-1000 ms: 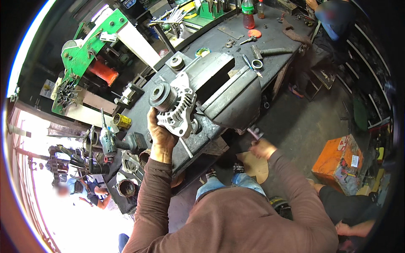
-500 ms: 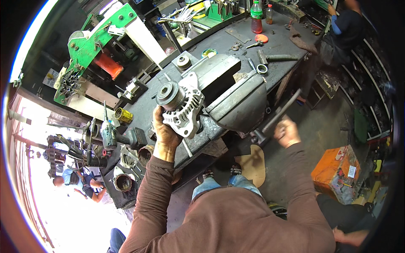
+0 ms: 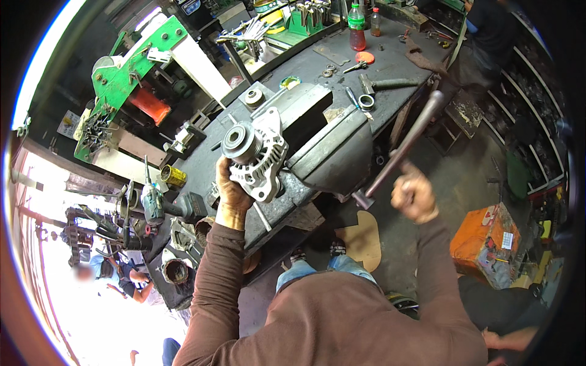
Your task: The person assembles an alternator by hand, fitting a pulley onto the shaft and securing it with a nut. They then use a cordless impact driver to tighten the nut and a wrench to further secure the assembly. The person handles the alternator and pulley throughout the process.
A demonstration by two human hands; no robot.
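My left hand point(image 3: 231, 198) grips a silvery alternator point(image 3: 264, 168) from below and the left, its ribbed pulley point(image 3: 242, 143) facing up. The alternator is held beside the jaws of a big grey bench vise point(image 3: 332, 160), whose jaws stand apart. A long steel vise handle point(image 3: 410, 135) slants up to the right from the screw end. Just right of this bar is my right hand point(image 3: 415, 195), somewhat blurred, its fingers loosely curled with nothing visible in them. Whether it touches the bar is hard to see.
On the dark workbench point(image 3: 201, 161) lie a hammer point(image 3: 394, 83), a loose pulley point(image 3: 254, 97), a metal ring point(image 3: 365, 102) and a bottle of red liquid point(image 3: 356, 30). A cordless impact wrench point(image 3: 160, 204) is at left. An orange box point(image 3: 485, 238) stands at right; other people are nearby.
The vise handle has swung and slid, now reaching farther up to the right. My right hand has shifted slightly beside it. The left hand still holds the alternator; the view has moved a little.
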